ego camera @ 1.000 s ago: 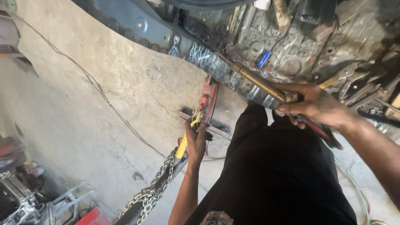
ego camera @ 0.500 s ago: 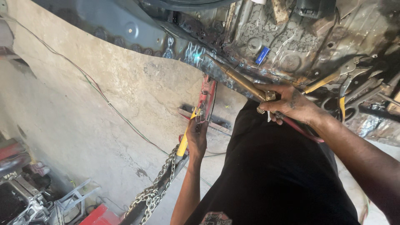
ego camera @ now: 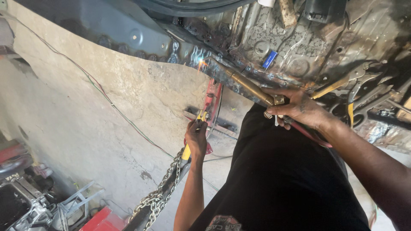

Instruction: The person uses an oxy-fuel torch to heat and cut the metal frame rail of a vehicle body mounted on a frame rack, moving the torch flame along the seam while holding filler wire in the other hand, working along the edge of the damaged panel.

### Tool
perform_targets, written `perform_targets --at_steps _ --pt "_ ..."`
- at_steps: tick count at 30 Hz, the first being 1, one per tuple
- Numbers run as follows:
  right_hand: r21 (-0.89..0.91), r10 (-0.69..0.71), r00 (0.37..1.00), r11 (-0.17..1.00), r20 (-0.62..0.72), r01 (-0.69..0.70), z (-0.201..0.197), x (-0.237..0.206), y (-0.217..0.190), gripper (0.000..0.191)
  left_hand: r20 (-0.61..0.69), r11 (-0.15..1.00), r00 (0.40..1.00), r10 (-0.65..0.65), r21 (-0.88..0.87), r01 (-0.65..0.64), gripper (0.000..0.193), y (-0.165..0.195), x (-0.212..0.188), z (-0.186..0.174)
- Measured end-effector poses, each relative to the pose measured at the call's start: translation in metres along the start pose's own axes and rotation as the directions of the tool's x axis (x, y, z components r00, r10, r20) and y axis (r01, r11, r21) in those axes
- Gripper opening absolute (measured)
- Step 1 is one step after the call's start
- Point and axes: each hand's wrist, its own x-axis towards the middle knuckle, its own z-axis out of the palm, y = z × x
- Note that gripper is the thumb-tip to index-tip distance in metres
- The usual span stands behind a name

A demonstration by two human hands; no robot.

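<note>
— What have your hands got hold of?

— My right hand (ego camera: 295,109) has its fingers (ego camera: 280,122) wrapped tight round the brass-coloured metal torch (ego camera: 250,90), at the knurled fitting where red hoses (ego camera: 308,134) trail back under my wrist. The torch runs up and away to the left from those fingers, and its tip sits against the scorched, rusty sheet-metal car floor (ego camera: 295,55), where a small orange-white flame (ego camera: 200,65) shows.

— And the left?

— My left hand (ego camera: 197,139) is lower down and well apart from the right, its fingers closed on a yellow-handled tool (ego camera: 187,152). What kind of tool it is, I cannot tell; its upper end is hidden by my knuckles.

— What crowds the spot?

— Just beyond my left fingers stands a red metal jack frame (ego camera: 212,100) on the concrete floor (ego camera: 98,141). Below that hand a steel link chain (ego camera: 156,199) hangs down along a dark bar. To the right of my right hand, locking pliers with yellow grips (ego camera: 351,92) lie on the body metal, near my wrist. Above the torch a small blue tag (ego camera: 269,59) sticks to the panel. A thin wire (ego camera: 98,90) crosses the concrete far left of both hands. My black shirt (ego camera: 282,179) fills the space between my arms.
</note>
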Motion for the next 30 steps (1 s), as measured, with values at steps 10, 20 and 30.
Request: perform_targets --at_steps 10,20,30 --pt "0.012 -0.029 0.999 1.0 0.029 0.028 0.001 -0.004 -0.008 0.08 0.035 0.986 0.989 0.143 0.078 -0.145 0.017 0.016 -0.004 -0.006" --pt "0.031 -0.029 0.999 0.999 0.038 0.027 0.0 -0.002 -0.005 0.082 0.005 0.977 0.99 0.14 0.161 -0.139 0.013 0.024 -0.011 -0.014" --pt "0.161 -0.065 0.996 0.985 0.065 0.054 0.005 -0.005 -0.009 0.074 0.001 0.971 0.984 0.18 0.157 -0.177 0.01 0.035 -0.014 -0.014"
